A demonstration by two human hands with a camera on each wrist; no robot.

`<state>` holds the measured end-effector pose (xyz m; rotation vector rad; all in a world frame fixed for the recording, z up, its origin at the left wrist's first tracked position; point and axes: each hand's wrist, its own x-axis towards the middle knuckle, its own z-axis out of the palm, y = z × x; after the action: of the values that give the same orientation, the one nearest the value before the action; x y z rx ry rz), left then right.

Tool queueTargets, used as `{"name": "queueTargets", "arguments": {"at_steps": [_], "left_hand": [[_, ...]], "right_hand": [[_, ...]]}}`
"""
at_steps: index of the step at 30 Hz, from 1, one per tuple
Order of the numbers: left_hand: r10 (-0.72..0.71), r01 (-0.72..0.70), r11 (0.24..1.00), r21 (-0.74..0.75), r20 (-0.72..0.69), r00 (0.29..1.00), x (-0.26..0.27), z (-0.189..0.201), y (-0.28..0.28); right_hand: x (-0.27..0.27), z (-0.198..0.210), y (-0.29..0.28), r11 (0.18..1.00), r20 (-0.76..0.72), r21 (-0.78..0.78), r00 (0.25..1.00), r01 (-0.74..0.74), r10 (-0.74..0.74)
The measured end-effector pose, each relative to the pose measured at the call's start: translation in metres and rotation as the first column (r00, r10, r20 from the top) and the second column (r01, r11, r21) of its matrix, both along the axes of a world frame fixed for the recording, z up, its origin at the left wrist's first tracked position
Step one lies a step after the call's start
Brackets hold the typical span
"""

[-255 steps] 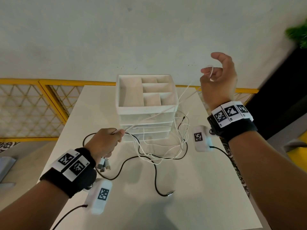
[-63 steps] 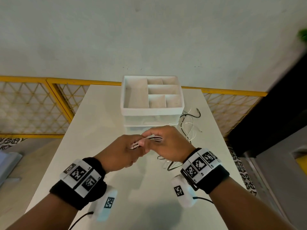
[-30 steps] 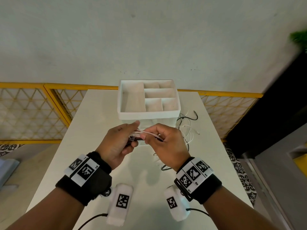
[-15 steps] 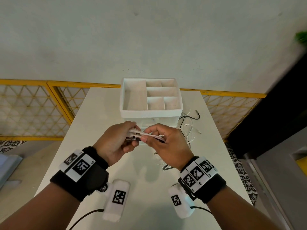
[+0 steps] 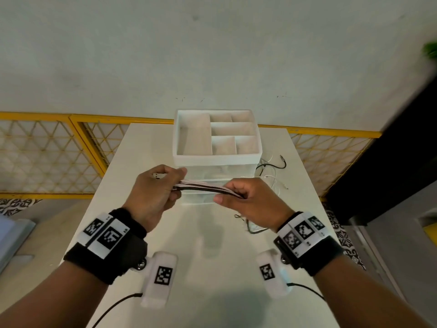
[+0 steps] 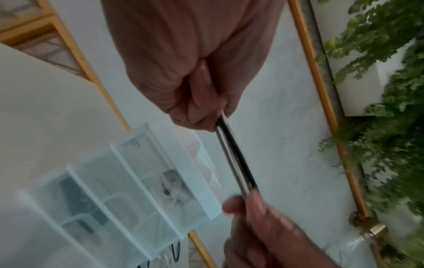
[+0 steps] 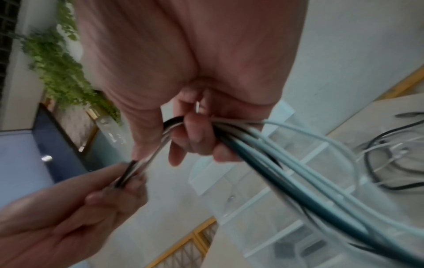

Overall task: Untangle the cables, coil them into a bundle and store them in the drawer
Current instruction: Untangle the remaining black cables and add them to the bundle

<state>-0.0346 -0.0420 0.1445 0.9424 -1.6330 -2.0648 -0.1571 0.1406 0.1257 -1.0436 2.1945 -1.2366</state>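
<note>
Several thin, limp cables [image 5: 208,188], light and likely slippery, span frame centre, pinched taut between the left hand [image 5: 153,192] and right hand [image 5: 248,200] before the drawer unit [image 5: 216,159]; grip gathered strands, not connectors.

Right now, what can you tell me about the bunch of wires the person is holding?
The cables are thin, smooth, plastic-looking strands, some white and at least one black, pulled into a straight, flat band between both hands above the table, in front of the white drawer organizer. The left hand grips one end, with a small plug tip peeking out above its fingers. The right hand grips the other end. Past the right hand the loose lengths trail down to the table beside the organizer.
</note>
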Motion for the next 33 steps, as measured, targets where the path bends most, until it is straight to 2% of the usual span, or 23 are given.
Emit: {"name": "queueTargets", "arguments": {"at_steps": [2, 4, 6, 7, 9, 10, 12, 14, 17, 19, 21, 22, 24, 26, 28, 30, 33], "left_hand": [[-0.024, 0.023, 0.999, 0.032, 0.028, 0.999, 0.007, -0.005, -0.008], [-0.105, 0.094, 0.987, 0.130, 0.084, 0.991, 0.015, -0.012, -0.011], [-0.223, 0.182, 0.959, 0.215, 0.186, 0.957, 0.022, -0.021, -0.014], [-0.270, 0.226, 0.957, 0.182, 0.276, 0.922, 0.023, -0.024, -0.016], [-0.244, 0.322, 0.941, -0.102, 0.454, 0.857, 0.022, -0.021, -0.019], [-0.198, 0.344, 0.899, -0.272, 0.449, 0.872, 0.018, -0.016, -0.018], [-0.189, 0.311, 0.821, -0.479, 0.285, 0.940, 0.005, -0.001, -0.010], [-0.271, 0.311, 0.766, -0.562, 0.156, 0.950, -0.010, 0.020, 0.011], [-0.378, 0.405, 0.649, -0.644, 0.188, 0.906, -0.028, 0.039, 0.037], [-0.330, 0.408, 0.592, -0.696, 0.253, 0.910, -0.034, 0.041, 0.041], [-0.274, 0.391, 0.572, -0.721, 0.281, 0.920, -0.036, 0.046, 0.036], [-0.255, 0.372, 0.593, -0.714, 0.271, 0.928, -0.036, 0.049, 0.031], [-0.220, 0.294, 0.703, -0.647, 0.195, 0.956, -0.034, 0.056, 0.018], [-0.158, 0.173, 0.835, -0.522, 0.073, 0.985, -0.034, 0.061, 0.002], [-0.076, 0.062, 0.919, -0.388, -0.021, 0.997, -0.036, 0.066, -0.011], [-0.005, -0.018, 0.960, -0.280, -0.080, 0.997, -0.036, 0.073, -0.022], [0.065, -0.094, 0.976, -0.198, -0.147, 0.987, -0.036, 0.082, -0.036]], "right_hand": [[-0.012, 0.000, 0.008, 0.996, -0.084, 0.075, 0.996, 0.043, -0.037], [-0.018, 0.005, 0.010, 0.991, -0.138, 0.085, 0.986, 0.102, -0.090], [-0.018, 0.013, 0.006, 0.992, -0.175, 0.088, 0.982, 0.087, -0.071], [-0.017, 0.017, 0.002, 0.993, -0.207, 0.099, 0.977, 0.065, -0.043], [-0.013, 0.023, -0.005, 0.993, -0.260, 0.120, 0.965, 0.017, 0.015], [-0.010, 0.026, -0.009, 0.991, -0.274, 0.130, 0.961, -0.007, 0.042], [-0.005, 0.030, -0.018, 0.989, -0.272, 0.140, 0.959, -0.041, 0.078], [0.001, 0.037, -0.025, 0.991, -0.248, 0.110, 0.964, -0.070, 0.096], [0.003, 0.051, -0.031, 0.992, -0.215, 0.013, 0.969, -0.125, 0.125], [-0.003, 0.059, -0.028, 0.992, -0.208, -0.055, 0.973, -0.109, 0.096], [-0.014, 0.061, -0.020, 0.995, -0.194, -0.078, 0.980, -0.068, 0.052], [-0.020, 0.057, -0.014, 0.997, -0.188, -0.071, 0.982, -0.030, 0.016], [-0.034, 0.042, -0.001, 0.992, -0.214, -0.075, 0.970, 0.098, -0.112], [-0.048, 0.020, 0.011, 0.951, -0.257, -0.142, 0.917, 0.275, -0.303], [-0.057, 0.000, 0.022, 0.876, -0.247, -0.143, 0.841, 0.460, -0.482], [-0.062, -0.020, 0.031, 0.829, -0.239, -0.044, 0.800, 0.557, -0.550], [-0.068, -0.047, 0.038, 0.800, -0.231, 0.180, 0.815, 0.572, -0.531]]}}
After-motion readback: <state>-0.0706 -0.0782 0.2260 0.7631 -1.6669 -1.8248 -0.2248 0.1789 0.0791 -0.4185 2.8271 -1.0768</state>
